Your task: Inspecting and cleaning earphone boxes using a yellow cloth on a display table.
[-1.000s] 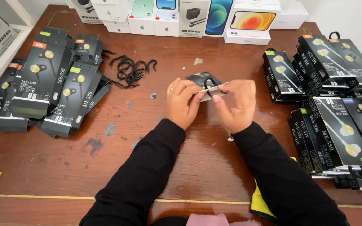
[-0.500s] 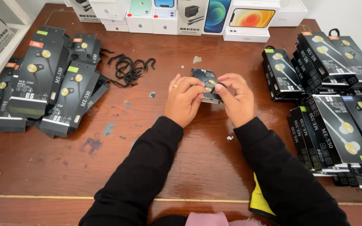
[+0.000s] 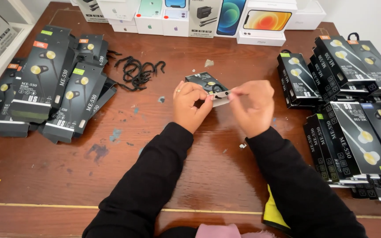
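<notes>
Holding one earphone box (image 3: 208, 84) just above the wooden table (image 3: 199, 176), both hands work at its near end.

Item: earphone box, flat and black, with a pale strip at the near edge. It sits tilted, far end pointing at the row of phone boxes (image 3: 225, 20) along the table's back edge. I judge it is raised so the fingers can reach the flap end.

Left hand (image 3: 189, 105): fingers curled, thumb and forefinger pinched on the box's near left corner. A ring shows on one finger.

Right hand (image 3: 252, 105): fingertips closed narrowly on the pale strip at the box's right end; I cannot tell whether it is a flap or a tab.

Left of the box: a loose heap of black hooks (image 3: 140, 70), then a spread pile of black boxes (image 3: 54, 97). Right of the box: neater stacks (image 3: 353, 110), probably sorted apart.
</notes>
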